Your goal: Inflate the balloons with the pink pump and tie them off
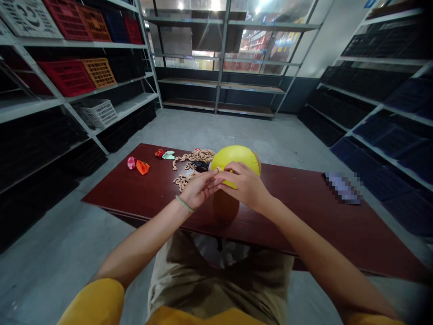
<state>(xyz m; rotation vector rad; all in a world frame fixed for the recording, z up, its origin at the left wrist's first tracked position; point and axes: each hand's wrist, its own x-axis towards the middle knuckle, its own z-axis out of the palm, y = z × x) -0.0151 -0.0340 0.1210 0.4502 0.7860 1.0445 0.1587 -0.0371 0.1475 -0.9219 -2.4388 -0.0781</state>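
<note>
An inflated yellow balloon [233,155] is between my two hands above the table. My left hand [199,188], with a green band at the wrist, pinches at the balloon's near left end, where its neck seems to be. The fingers of my right hand [245,183] curl over the same spot and meet the left fingertips. The neck itself is mostly hidden by my fingers. Just behind my left hand lies a tan pile of chain-like links [199,156]. Beside the pile, a black object [202,166] is partly covered by the balloon.
On the table's [118,189] left side lie small limp balloons: pink [131,163], orange [142,167], red [158,154] and pale green [168,155]. A blurred flat item [343,187] rests at the right. Shelves with crates [67,77] stand on both sides.
</note>
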